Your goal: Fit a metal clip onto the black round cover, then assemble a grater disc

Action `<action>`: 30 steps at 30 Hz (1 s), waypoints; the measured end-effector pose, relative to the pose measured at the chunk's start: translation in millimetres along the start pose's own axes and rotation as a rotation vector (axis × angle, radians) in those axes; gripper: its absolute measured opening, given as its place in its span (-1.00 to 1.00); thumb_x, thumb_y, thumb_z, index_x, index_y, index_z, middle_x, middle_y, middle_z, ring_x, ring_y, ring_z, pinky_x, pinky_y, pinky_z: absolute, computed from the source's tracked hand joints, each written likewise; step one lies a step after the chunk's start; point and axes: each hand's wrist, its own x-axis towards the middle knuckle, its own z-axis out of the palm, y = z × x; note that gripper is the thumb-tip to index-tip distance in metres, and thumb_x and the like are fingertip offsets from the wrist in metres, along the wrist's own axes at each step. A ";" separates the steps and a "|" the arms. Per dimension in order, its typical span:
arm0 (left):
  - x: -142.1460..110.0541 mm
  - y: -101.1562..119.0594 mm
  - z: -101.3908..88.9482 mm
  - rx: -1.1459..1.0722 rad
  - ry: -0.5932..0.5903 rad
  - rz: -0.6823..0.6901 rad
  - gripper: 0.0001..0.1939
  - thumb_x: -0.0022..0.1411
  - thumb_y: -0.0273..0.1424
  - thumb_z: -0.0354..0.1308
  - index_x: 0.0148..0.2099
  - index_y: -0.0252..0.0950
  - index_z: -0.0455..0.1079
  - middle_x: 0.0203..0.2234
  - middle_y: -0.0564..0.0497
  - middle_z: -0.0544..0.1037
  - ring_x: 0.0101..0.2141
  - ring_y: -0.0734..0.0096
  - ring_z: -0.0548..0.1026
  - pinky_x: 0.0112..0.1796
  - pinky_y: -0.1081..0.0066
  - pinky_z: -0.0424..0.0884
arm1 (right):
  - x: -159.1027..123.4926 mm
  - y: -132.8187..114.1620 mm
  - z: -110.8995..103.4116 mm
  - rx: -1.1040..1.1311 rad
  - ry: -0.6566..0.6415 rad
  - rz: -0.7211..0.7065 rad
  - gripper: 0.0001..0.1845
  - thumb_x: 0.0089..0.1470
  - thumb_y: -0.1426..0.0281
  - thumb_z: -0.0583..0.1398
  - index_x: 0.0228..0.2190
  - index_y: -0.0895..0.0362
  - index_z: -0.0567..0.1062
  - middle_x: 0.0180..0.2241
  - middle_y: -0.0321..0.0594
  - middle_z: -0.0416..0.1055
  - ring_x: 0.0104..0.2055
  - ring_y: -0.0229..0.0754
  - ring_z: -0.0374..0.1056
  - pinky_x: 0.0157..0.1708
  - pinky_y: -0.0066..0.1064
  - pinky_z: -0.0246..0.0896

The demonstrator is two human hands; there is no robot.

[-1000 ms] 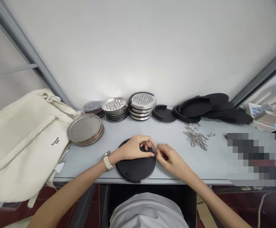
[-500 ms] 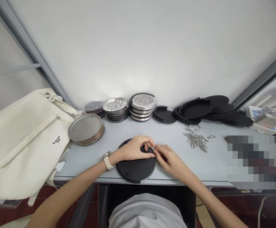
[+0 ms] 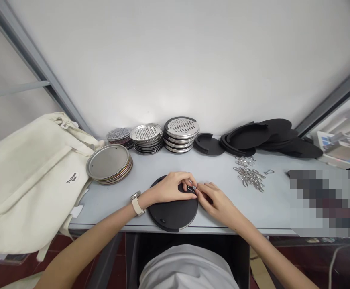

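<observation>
A round black disc (image 3: 176,212) with a silver edge showing at its lower right lies near the table's front edge. Over its upper part, my left hand (image 3: 171,188) is closed, thumb and fingers pinching a small metal carabiner clip (image 3: 190,189) at the disc's right rim. From the right, my right hand (image 3: 212,199) meets it, its thumb and fingertips closed at the clip's end. Fingers partly cover the clip, so how it sits on the disc is hidden. To the right lies a pile of similar carabiner clips (image 3: 251,177).
Along the wall stand a stack of plain metal discs (image 3: 108,162), several grater-disc stacks (image 3: 146,134) (image 3: 182,127), and loose black round covers (image 3: 247,136). A cream bag (image 3: 36,172) rests at the left. White boxes (image 3: 340,148) stand at the far right, behind a blurred-out patch.
Both hands stay pinched at the disc's right rim, with barely any finger movement. The view has shifted very slightly.
</observation>
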 end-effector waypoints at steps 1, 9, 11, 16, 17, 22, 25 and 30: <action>0.0 0.3 0.0 0.005 0.001 -0.001 -0.78 0.06 -0.42 0.26 -0.20 -0.31 0.39 -0.37 0.05 0.46 -0.40 0.54 0.39 -0.34 0.53 0.35 | -0.2 0.4 0.1 -0.003 -0.001 0.000 -0.73 0.26 0.42 -0.04 -0.50 0.08 0.21 -0.57 -0.33 0.20 -0.44 -0.19 0.14 -0.37 -0.36 0.07; 0.4 2.8 -0.3 0.029 -0.001 0.009 -0.80 0.07 -0.43 0.24 -0.21 -0.32 0.39 -0.36 0.04 0.46 -0.40 0.54 0.40 -0.33 0.52 0.35 | -0.8 1.7 0.2 -0.015 -0.008 0.004 -0.72 0.26 0.43 -0.03 -0.51 0.09 0.22 -0.57 -0.32 0.19 -0.47 -0.19 0.13 -0.38 -0.34 0.08; 0.3 3.5 -0.4 0.027 -0.006 0.013 -0.81 0.07 -0.43 0.24 -0.21 -0.32 0.39 -0.36 0.04 0.47 -0.39 0.54 0.40 -0.33 0.52 0.34 | -0.6 0.9 0.0 -0.011 -0.005 -0.005 -0.72 0.25 0.44 -0.03 -0.52 0.09 0.22 -0.59 -0.34 0.18 -0.49 -0.21 0.11 -0.37 -0.34 0.09; -0.1 5.3 -0.6 0.025 -0.016 0.010 -0.81 0.08 -0.45 0.24 -0.21 -0.32 0.39 -0.36 0.04 0.47 -0.40 0.53 0.40 -0.34 0.52 0.34 | -0.7 -1.0 -1.4 -0.002 0.001 0.001 -0.72 0.22 0.46 0.00 -0.54 0.09 0.23 -0.61 -0.34 0.17 -0.50 -0.21 0.12 -0.40 -0.35 0.10; -0.1 5.6 -0.7 0.025 -0.019 0.013 -0.81 0.08 -0.45 0.23 -0.20 -0.32 0.39 -0.36 0.04 0.47 -0.40 0.53 0.40 -0.34 0.52 0.34 | -1.0 -1.2 -1.9 -0.002 -0.001 0.004 -0.72 0.22 0.46 0.00 -0.54 0.09 0.23 -0.60 -0.34 0.17 -0.49 -0.21 0.12 -0.40 -0.35 0.10; -0.2 5.1 -0.9 0.030 -0.039 0.031 -0.81 0.10 -0.44 0.23 -0.19 -0.32 0.39 -0.36 0.05 0.45 -0.38 0.53 0.40 -0.30 0.51 0.34 | -1.8 -1.4 -2.8 -0.006 -0.022 -0.025 -0.73 0.24 0.47 -0.03 -0.51 0.09 0.25 -0.59 -0.35 0.18 -0.51 -0.22 0.13 -0.37 -0.35 0.10; -0.5 3.3 0.0 0.076 -0.014 0.042 -0.80 0.09 -0.43 0.24 -0.20 -0.32 0.37 -0.34 0.04 0.42 -0.37 0.52 0.39 -0.27 0.48 0.35 | -1.4 -2.0 -0.6 -0.021 -0.008 -0.027 -0.73 0.25 0.45 -0.04 -0.49 0.10 0.27 -0.58 -0.34 0.20 -0.50 -0.21 0.14 -0.36 -0.35 0.10; -1.2 1.7 1.0 0.123 0.028 0.052 -0.76 0.05 -0.42 0.26 -0.19 -0.30 0.35 -0.30 0.03 0.39 -0.33 0.49 0.38 -0.24 0.46 0.35 | -0.2 -2.2 2.9 -0.048 0.026 -0.011 -0.70 0.27 0.42 -0.05 -0.50 0.09 0.28 -0.59 -0.32 0.23 -0.48 -0.18 0.16 -0.36 -0.34 0.10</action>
